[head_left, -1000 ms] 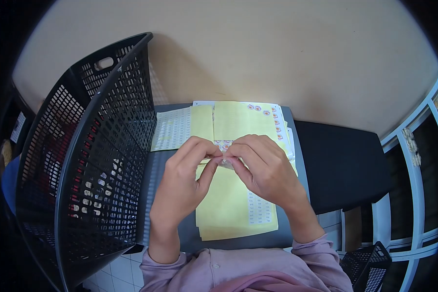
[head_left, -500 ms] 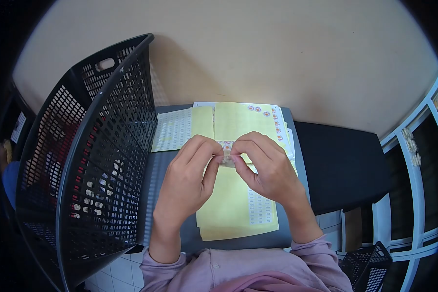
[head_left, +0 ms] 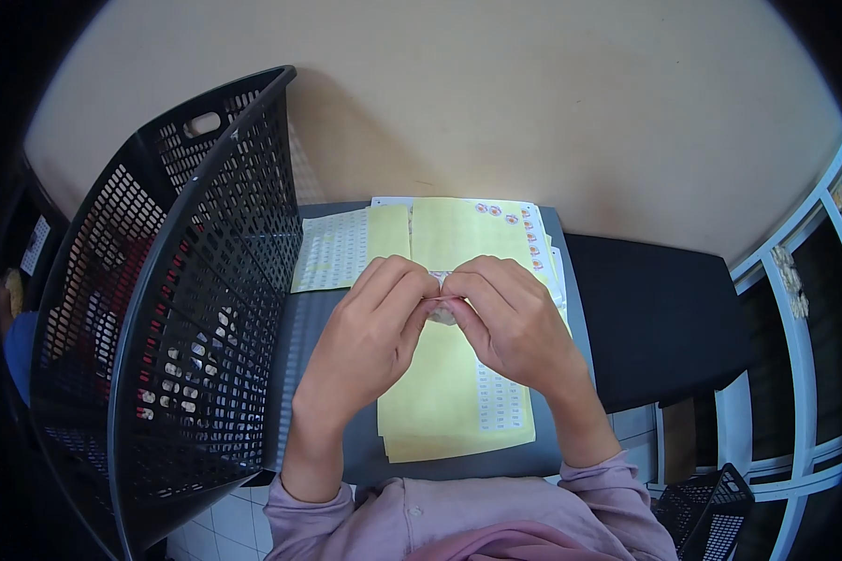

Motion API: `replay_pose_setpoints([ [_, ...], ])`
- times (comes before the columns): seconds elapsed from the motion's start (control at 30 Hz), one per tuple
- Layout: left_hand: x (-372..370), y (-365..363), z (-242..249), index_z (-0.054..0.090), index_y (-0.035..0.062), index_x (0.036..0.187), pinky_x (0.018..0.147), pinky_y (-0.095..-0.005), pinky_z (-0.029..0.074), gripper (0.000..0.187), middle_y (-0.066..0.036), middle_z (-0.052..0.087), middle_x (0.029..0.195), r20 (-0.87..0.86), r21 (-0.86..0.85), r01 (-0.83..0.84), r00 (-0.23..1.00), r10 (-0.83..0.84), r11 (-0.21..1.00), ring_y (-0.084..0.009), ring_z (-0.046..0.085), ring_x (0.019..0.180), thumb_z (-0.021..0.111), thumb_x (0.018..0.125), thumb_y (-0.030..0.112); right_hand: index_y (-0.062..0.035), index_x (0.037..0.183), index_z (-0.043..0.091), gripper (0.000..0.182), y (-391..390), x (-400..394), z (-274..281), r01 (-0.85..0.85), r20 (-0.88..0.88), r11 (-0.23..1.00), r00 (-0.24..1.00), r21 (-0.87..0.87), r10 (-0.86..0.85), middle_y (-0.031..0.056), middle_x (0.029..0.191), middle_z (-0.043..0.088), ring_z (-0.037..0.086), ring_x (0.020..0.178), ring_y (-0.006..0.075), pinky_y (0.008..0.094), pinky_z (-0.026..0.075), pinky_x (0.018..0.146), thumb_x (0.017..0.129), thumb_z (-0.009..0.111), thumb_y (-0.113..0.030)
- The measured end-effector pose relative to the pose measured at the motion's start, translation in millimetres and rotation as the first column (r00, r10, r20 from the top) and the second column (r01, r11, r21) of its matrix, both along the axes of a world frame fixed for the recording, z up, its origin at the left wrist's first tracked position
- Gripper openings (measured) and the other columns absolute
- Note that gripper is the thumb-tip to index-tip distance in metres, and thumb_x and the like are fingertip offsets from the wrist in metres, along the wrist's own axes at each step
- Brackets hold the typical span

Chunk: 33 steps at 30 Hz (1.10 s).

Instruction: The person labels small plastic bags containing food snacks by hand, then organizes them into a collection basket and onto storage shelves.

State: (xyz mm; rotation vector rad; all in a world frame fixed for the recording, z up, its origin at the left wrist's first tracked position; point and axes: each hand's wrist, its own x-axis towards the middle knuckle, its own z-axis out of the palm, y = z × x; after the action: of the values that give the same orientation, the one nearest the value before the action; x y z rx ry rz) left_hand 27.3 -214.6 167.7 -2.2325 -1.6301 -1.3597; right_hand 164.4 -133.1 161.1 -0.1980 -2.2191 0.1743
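Note:
Between both hands, above the sheets, is a small translucent plastic packet (head_left: 442,316) with pale contents, mostly covered by fingers. My left hand (head_left: 365,327) pinches its top edge on one side with thumb and bent fingers. My right hand (head_left: 515,323) pinches the same edge from the other side, the two thumbs nearly meeting. Under the hands lies a yellow sheet (head_left: 430,411) with small printed labels on its right part. Behind them, a yellow sticker sheet (head_left: 468,234) carries several round orange-and-white stickers along its top and right edge.
A tall black perforated basket (head_left: 192,187) stands at the left, with packets showing through its holes. Another label sheet (head_left: 332,248) lies beside it on the grey table (head_left: 337,449). A black bench (head_left: 655,318) adjoins at right. A smaller black basket (head_left: 706,510) is on the floor.
My hands have drawn slightly closer together at the packet's top, and the thumbs are nearer each other. The printed part between the fingers is now more covered.

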Motion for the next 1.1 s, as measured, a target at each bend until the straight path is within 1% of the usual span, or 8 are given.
replay_pose_setpoints([
  [0.13,0,0,1,0.05,-0.0011,0.081,0.063,-0.0351,0.041,0.014,-0.01,0.048,0.078,-0.03,0.012,0.006,1.0,-0.006,1.0,-0.027,0.049,0.073,0.057,0.07,-0.003,-0.002,0.076,0.051,0.011,-2,0,-1,-0.009,-0.04,1.0,0.999,-0.027,0.008,0.0073,0.071,0.05,0.051,0.062,0.0206,0.0304,0.041,0.057,0.07,0.06,-0.004],
  [0.2,-1,0,0,0.049,-0.0015,0.082,0.062,-0.0341,0.041,0.015,-0.011,0.049,0.077,0.008,0.026,0.026,1.0,-0.026,0.999,-0.0266,0.05,0.072,0.058,0.07,-0.004,-0.0011,0.077,0.051,0.011,-3,0,-3,-0.105,-0.133,0.972,0.988,-0.209,0.078,0.0085,0.072,0.05,0.051,0.06,0.0219,0.0307,0.041,0.055,0.071,0.06,-0.002],
  [0.3,1,-2,-1,0.049,-0.0017,0.082,0.06,-0.0325,0.042,0.014,-0.011,0.049,0.076,0.131,0.001,0.048,0.99,-0.047,0.999,-0.0252,0.052,0.07,0.057,0.071,-0.005,-0.0001,0.077,0.05,0.011,-4,0,-2,-0.149,-0.193,0.946,0.977,-0.287,0.095,0.0097,0.072,0.05,0.051,0.059,0.0232,0.031,0.041,0.053,0.071,0.059,0.0],
  [0.43,4,-6,4,0.049,-0.002,0.082,0.058,-0.031,0.043,0.013,-0.011,0.05,0.075,0.226,-0.084,0.08,0.972,-0.059,0.993,-0.0237,0.053,0.068,0.057,0.071,-0.006,0.0007,0.078,0.049,0.01,0,3,-3,-0.119,-0.172,0.964,0.982,-0.239,0.079,0.0104,0.072,0.05,0.051,0.059,0.024,0.0316,0.041,0.052,0.072,0.057,0.002],
  [0.63,7,-5,7,0.049,-0.0018,0.08,0.057,-0.0311,0.043,0.011,-0.011,0.049,0.074,0.149,-0.073,0.09,0.986,-0.079,0.993,-0.0233,0.053,0.066,0.057,0.073,-0.004,-0.0007,0.077,0.049,0.01,-2,4,-3,-0.076,-0.115,0.971,0.992,-0.227,0.051,0.0097,0.071,0.05,0.05,0.059,0.0242,0.0325,0.04,0.054,0.072,0.057,0.0],
  [0.83,10,-3,1,0.047,-0.0012,0.079,0.058,-0.0352,0.041,0.011,-0.012,0.047,0.073,0.095,-0.05,0.073,0.993,-0.068,0.996,-0.0273,0.05,0.066,0.057,0.073,-0.001,-0.0029,0.075,0.052,0.01,0,12,-1,-0.063,-0.113,0.992,0.992,-0.11,0.05,0.0084,0.074,0.055,0.055,0.067,0.0232,0.0314,0.042,0.06,0.069,0.061,-0.002],
  [1.03,9,-6,1,0.045,-0.0002,0.075,0.06,-0.0367,0.04,0.011,-0.012,0.046,0.072,0.052,-0.134,0.071,0.997,-0.065,0.988,-0.0283,0.048,0.067,0.056,0.074,0.001,-0.0035,0.075,0.053,0.012,3,18,-1,-0.068,-0.092,0.99,0.994,-0.127,0.056,0.0085,0.076,0.057,0.057,0.072,0.0231,0.0305,0.043,0.063,0.067,0.062,-0.002],
  [1.1,9,-7,0,0.043,0.0,0.075,0.06,-0.0378,0.039,0.013,-0.012,0.044,0.072,-0.12,-0.106,0.055,0.991,-0.067,0.993,-0.0287,0.048,0.068,0.055,0.076,0.004,-0.0032,0.076,0.053,0.012,4,20,0,-0.086,-0.087,0.986,0.993,-0.141,0.074,0.0083,0.075,0.057,0.056,0.069,0.0231,0.0305,0.043,0.063,0.067,0.061,-0.001],
])
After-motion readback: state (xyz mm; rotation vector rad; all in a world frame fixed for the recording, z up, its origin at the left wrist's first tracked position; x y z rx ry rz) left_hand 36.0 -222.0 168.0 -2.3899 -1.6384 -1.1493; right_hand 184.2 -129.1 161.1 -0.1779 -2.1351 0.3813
